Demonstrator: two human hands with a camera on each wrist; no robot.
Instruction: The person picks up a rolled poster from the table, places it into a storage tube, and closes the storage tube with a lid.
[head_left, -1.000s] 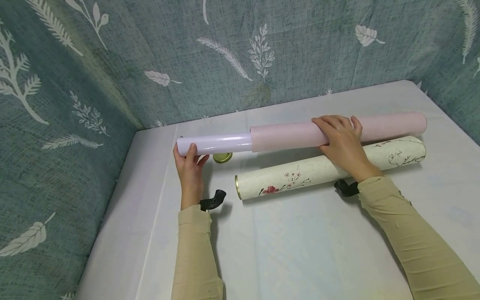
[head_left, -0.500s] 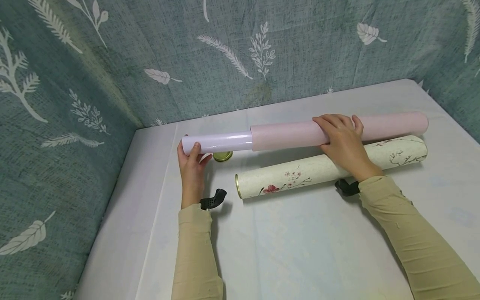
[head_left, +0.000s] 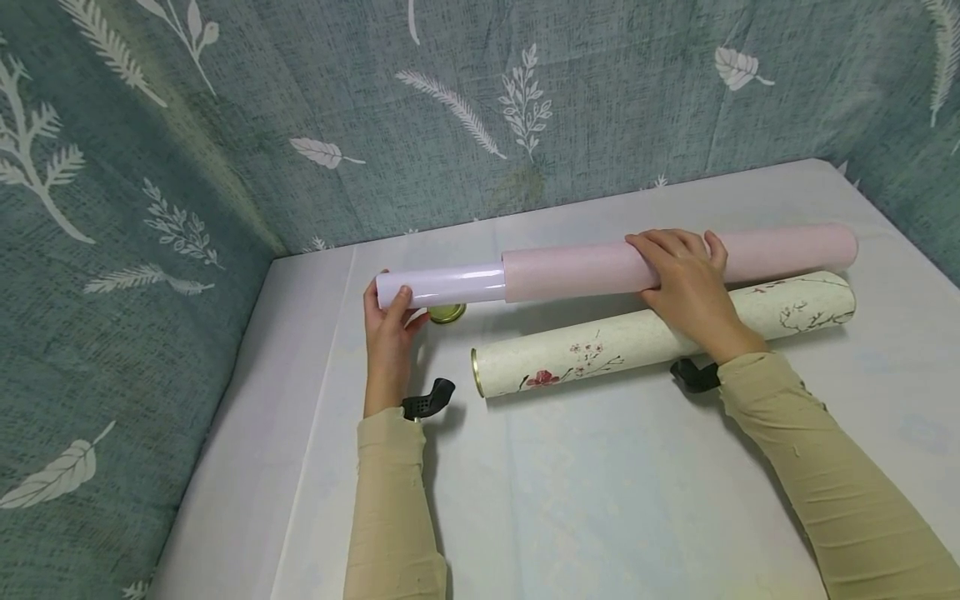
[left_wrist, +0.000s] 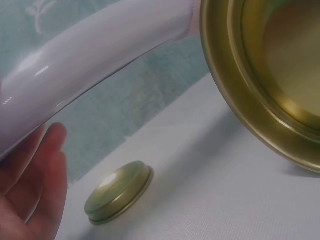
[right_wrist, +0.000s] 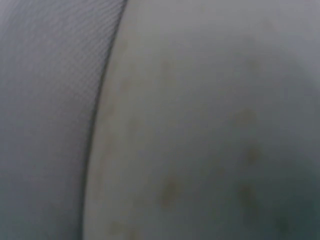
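Right-wrist view dim, perhaps unfocused

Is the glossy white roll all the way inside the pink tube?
No, only partly in: a length of the white roll sticks out of the pink tube, its outer end held by the left hand.

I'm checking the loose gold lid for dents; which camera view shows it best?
The left wrist view: the gold lid appears whole and large there. The head view shows it small, partly hidden by the white roll. The right wrist view doesn't show it.
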